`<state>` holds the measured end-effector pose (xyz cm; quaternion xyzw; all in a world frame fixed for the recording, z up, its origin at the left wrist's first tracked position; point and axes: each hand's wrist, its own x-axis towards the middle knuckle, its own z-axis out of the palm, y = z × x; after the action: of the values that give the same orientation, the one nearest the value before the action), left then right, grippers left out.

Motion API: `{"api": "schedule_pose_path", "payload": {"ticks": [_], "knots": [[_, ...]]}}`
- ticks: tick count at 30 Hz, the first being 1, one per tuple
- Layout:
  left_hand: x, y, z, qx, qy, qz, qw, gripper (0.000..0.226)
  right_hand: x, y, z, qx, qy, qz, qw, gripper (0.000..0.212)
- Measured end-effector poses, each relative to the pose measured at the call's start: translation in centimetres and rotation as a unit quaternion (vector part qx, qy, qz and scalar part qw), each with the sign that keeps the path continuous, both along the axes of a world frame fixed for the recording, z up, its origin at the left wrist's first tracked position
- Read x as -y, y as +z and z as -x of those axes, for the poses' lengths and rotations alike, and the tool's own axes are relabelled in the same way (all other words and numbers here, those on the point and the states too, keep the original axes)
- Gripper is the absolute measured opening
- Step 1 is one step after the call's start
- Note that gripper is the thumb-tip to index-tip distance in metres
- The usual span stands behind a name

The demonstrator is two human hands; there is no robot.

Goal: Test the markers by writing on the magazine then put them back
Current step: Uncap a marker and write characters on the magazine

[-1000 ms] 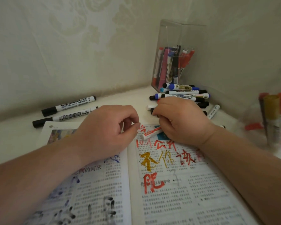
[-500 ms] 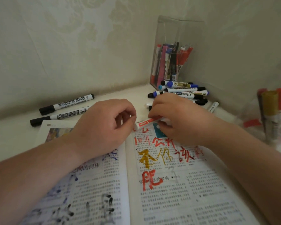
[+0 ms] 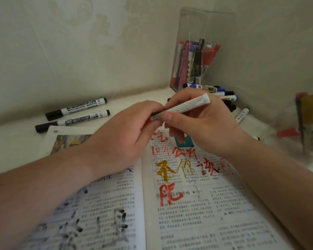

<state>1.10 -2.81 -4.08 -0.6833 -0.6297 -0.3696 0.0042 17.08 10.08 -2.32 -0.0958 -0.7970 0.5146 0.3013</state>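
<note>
With the white-barrelled, red-capped plastic marker [image 3: 188, 105] held just above the open printed paper magazine [image 3: 197, 213], right hand [image 3: 202, 123] pinching its barrel and left hand [image 3: 123, 134] curled round its cap end, the 2 should probably pull straight apart along the barrel.

White table [image 3: 14, 152] carries magazine [image 3: 202, 219], loose markers [image 3: 76, 107], clear box [image 3: 209, 27].
</note>
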Motion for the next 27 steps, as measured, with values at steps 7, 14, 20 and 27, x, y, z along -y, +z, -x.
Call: {"api": "schedule_pose_path", "payload": {"ticks": [7, 14, 20, 27], "knots": [[0.2, 0.0, -0.3, 0.047, -0.026, 0.064, 0.996, 0.029, 0.6, 0.2, 0.1, -0.019, 0.011, 0.002, 1.0, 0.013], [0.4, 0.5, -0.5, 0.087, -0.026, 0.045, 0.995, 0.028, 0.5, 0.7, -0.2, -0.028, 0.027, 0.035, 0.999, 0.01], [0.7, -0.2, 0.2, 0.124, -0.043, 0.108, 0.986, 0.032, -0.7, 2.3, -1.4, -0.076, -0.131, 0.166, 0.975, 0.025], [0.7, -0.1, -0.1, 0.039, -0.031, 0.12, 0.992, 0.04, 0.5, 4.3, -6.2, 0.139, -0.005, 0.186, 0.973, 0.021]]}}
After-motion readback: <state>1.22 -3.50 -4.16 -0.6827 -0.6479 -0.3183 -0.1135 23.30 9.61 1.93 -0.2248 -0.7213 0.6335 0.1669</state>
